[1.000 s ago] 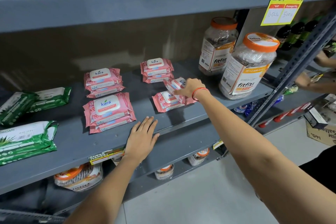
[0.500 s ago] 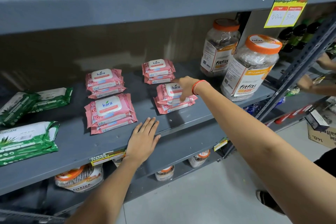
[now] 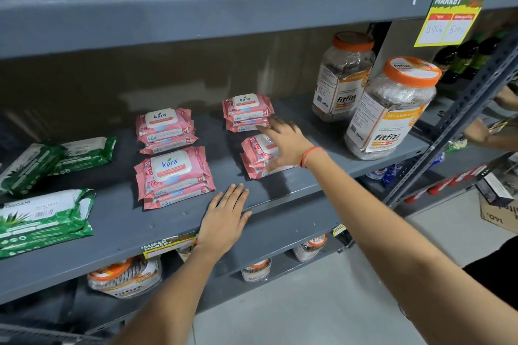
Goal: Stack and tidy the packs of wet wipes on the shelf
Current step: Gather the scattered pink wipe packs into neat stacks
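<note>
Jars (image 3: 389, 109): two clear, orange-lidded, right of frame; contents blurred.
Pink wipe packs (image 3: 173, 176): four stacks, centre of grey shelf (image 3: 117, 230); flat, lids up, long axes roughly left-right.
Right hand (image 3: 286, 145): fingers spread over front-right stack (image 3: 253, 155), gripping nothing.
Left hand (image 3: 224, 218): flat, open, on shelf edge.
Green packs (image 3: 42, 221): left of frame.
</note>
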Motion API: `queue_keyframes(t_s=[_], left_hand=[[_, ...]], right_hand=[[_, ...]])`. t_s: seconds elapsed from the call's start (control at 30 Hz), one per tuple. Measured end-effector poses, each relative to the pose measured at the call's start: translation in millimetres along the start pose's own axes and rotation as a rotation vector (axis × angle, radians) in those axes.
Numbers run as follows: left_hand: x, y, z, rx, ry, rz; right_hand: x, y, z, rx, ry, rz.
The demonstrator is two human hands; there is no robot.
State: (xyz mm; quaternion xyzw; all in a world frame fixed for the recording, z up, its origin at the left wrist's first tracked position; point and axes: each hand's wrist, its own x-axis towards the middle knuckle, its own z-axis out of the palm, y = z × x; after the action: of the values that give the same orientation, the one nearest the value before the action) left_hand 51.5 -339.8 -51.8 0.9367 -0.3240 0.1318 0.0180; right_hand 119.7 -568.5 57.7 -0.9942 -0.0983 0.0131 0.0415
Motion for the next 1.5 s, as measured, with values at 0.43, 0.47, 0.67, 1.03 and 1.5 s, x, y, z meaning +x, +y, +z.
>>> queue_keyframes(t_s=[0.43,0.47,0.67,1.03,1.5], left_hand=[[-0.4,-0.1,2.6,0.023,0.051,0.013],[-0.4,0.0,3.0,0.022,0.053,0.013],[-0.5,-0.3,4.8,0.004,0.053,0.010],[-0.7,0.9,1.6,-0.008,0.012,-0.012],[60.1,27.5,-33.8,-0.591,0.058,-0.335]], right_hand=[[-6.3,-1.5,33.4,-0.099,0.161,-0.014],[-6.2,-0.5,33.1,-0.097,0.162,-0.015],[-6.0,-0.5,35.5,-0.110,0.166,-0.020],[-35.6,5.2,38.2,0.051,0.227,0.110],[-41.8,17.7,41.1,0.353,0.238,0.239]])
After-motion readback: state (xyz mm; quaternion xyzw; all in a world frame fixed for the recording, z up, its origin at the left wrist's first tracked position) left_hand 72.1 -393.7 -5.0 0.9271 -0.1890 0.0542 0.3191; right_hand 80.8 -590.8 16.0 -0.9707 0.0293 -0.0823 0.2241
